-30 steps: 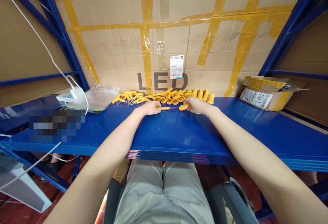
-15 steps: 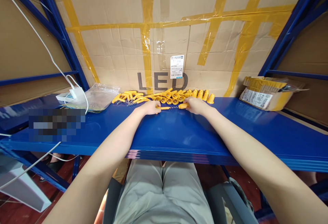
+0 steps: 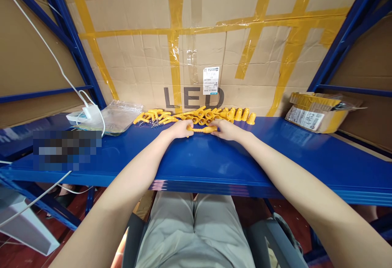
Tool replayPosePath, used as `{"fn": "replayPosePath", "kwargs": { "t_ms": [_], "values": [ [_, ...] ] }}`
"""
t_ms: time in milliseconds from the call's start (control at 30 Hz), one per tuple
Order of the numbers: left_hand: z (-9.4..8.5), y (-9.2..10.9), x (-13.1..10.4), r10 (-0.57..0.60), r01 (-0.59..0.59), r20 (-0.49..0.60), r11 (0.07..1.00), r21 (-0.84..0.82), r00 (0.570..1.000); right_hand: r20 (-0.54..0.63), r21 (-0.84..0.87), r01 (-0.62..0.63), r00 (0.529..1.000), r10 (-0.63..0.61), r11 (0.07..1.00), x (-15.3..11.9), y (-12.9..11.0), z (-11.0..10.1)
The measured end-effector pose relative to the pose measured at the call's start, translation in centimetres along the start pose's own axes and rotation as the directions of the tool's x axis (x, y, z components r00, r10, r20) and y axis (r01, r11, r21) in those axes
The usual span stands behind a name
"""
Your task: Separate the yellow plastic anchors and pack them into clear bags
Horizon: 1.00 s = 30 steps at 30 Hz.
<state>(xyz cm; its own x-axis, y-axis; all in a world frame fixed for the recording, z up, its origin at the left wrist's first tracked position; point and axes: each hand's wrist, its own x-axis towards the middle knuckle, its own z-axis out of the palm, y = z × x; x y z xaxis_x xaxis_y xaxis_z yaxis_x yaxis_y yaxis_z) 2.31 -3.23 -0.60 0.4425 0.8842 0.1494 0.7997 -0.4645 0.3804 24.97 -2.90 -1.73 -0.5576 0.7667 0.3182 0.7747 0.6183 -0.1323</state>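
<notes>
So the yellow threaded piece [image 3: 198, 130] and the yellow ribbed cap [image 3: 209, 129] were end to end, right above the front half of a blue shelf [image 3: 214, 161]. The person's left hand [image 3: 180, 129] had the threaded one pinched by its handle end, and the right hand [image 3: 228, 130] pinched the cap, fingertips around its far end. Just behind them sat a bunch of yellow caps [image 3: 201, 121], some with open ends facing front, with a heap of yellow handles [image 3: 154, 115] off to the left. Big taped cardboard [image 3: 141, 63] stood at the back, plastic bag [image 3: 121, 117] left, small carton [image 3: 333, 121] right.
</notes>
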Motion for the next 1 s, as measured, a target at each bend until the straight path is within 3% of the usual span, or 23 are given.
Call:
{"fn": "replayPosePath", "kwargs": {
  "t_ms": [367, 667, 800, 1000],
  "values": [
    [0.1, -0.5, 0.3, 0.024, -0.025, -0.024, 1.0, -0.018, 0.999, -0.076, 0.245, 0.04, 0.997, -0.022, 0.969, 0.3, 1.2, 1.0],
    [-0.1, -0.1, 0.1, 0.012, -0.013, 0.044, 1.0, 0.025, 0.999, -0.114, 0.147, 0.138, 0.986, -0.122, 0.979, 0.2, 0.9, 0.9],
    [-0.2, -0.2, 0.1, 0.017, -0.017, -0.01, 1.0, 0.021, 1.0, -0.07, 0.249, 0.07, 0.996, -0.054, 0.966, 0.0, 0.8, 0.4],
    [-0.2, -0.3, 0.2, 0.065, -0.066, -0.017, 0.998, -0.009, 0.998, 0.127, 0.476, -0.133, 0.989, 0.082, 0.869, -0.1, 0.3, -0.2]
  ]
}}
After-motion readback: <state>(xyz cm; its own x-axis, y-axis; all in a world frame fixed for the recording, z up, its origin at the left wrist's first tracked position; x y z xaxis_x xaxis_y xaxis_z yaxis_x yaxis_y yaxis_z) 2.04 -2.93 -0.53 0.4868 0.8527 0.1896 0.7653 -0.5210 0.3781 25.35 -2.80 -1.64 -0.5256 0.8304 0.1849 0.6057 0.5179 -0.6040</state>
